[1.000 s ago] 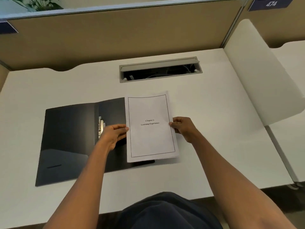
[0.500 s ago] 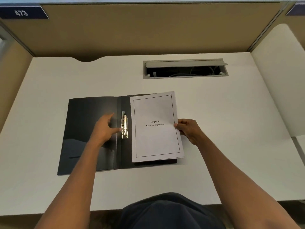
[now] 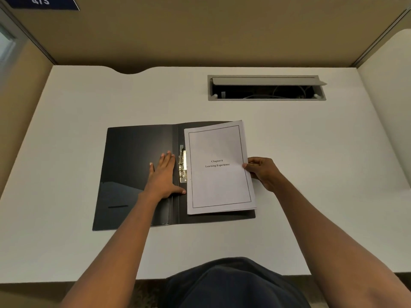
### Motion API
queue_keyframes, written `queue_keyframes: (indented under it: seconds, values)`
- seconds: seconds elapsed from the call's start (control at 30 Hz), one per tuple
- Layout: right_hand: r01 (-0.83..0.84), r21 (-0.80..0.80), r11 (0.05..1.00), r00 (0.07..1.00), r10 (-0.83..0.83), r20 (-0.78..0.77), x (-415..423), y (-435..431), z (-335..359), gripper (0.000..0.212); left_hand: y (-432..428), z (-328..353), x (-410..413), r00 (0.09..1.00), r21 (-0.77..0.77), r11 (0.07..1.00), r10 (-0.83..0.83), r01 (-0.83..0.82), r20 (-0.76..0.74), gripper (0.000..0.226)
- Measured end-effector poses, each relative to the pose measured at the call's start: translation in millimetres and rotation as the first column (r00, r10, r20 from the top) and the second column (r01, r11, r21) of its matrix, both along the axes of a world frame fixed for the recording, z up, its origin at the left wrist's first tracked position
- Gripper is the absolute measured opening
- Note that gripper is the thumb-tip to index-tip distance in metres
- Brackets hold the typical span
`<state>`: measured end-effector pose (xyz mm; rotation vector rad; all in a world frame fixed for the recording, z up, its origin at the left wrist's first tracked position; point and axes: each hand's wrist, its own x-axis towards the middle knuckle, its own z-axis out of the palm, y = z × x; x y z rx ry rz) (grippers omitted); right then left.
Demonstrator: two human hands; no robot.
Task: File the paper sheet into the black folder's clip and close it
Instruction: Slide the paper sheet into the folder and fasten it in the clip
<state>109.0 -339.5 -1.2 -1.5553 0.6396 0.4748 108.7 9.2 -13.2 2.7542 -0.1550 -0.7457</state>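
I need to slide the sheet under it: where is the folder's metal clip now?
In the head view, the metal clip sits on the open black folder by the spine, between the left hand and the paper sheet.

An open black folder (image 3: 133, 165) lies flat at the middle of a white desk (image 3: 111, 96), its metal clip (image 3: 182, 166) exposed along the spine, hemmed between a left hand (image 3: 163, 176) pressed flat on the inside cover and the paper sheet (image 3: 219, 167) lying just beside it on the right half. A right hand (image 3: 262, 173) pinches the sheet's outer edge. Bare desk surrounds the folder on all sides. A recessed cable tray (image 3: 266, 87), lid raised, breaks the far surface; partition walls (image 3: 200, 34) close the back and sides.
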Motion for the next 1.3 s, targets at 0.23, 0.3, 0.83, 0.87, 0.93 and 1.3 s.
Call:
queue_keyframes:
  seconds: [0.23, 0.3, 0.83, 0.87, 0.93, 1.3]
  values:
    - [-0.009, -0.067, 0.998, 1.0, 0.009, -0.002, 1.8, 12.7, -1.5, 0.016, -0.8, -0.7, 0.4, 1.0, 0.031, 0.999, -0.022, 0.022, 0.003, 0.133]
    - [-0.005, -0.086, 0.996, 1.0, 0.005, -0.009, 1.5, 14.0, -3.1, 0.017, -0.8, -0.5, 1.5, 1.0, 0.025, 0.999, -0.024, 0.024, -0.011, 0.133]
    - [0.022, -0.373, 0.927, 0.995, 0.017, 0.099, -1.1, 31.4, -7.3, 0.022, -18.2, 14.6, -11.8, 0.895, -0.25, 0.91, 0.385, -0.33, 0.223, 0.036]
    - [0.034, -0.378, 0.925, 0.995, 0.005, 0.102, -1.6, 32.6, -8.0, 0.02, -20.1, 14.0, -13.5, 0.898, -0.258, 0.903, 0.396, -0.342, 0.194, 0.034]
    - [0.051, -0.383, 0.922, 0.994, -0.01, 0.108, -2.7, 34.9, -9.2, 0.019, -22.9, 11.6, -17.2, 0.9, -0.272, 0.892, 0.41, -0.36, 0.151, 0.034]
    - [0.084, -0.397, 0.914, 0.989, -0.028, 0.145, -4.1, 37.8, -8.2, 0.018, -21.8, 9.6, -16.1, 0.902, -0.275, 0.883, 0.42, -0.381, 0.097, 0.036]
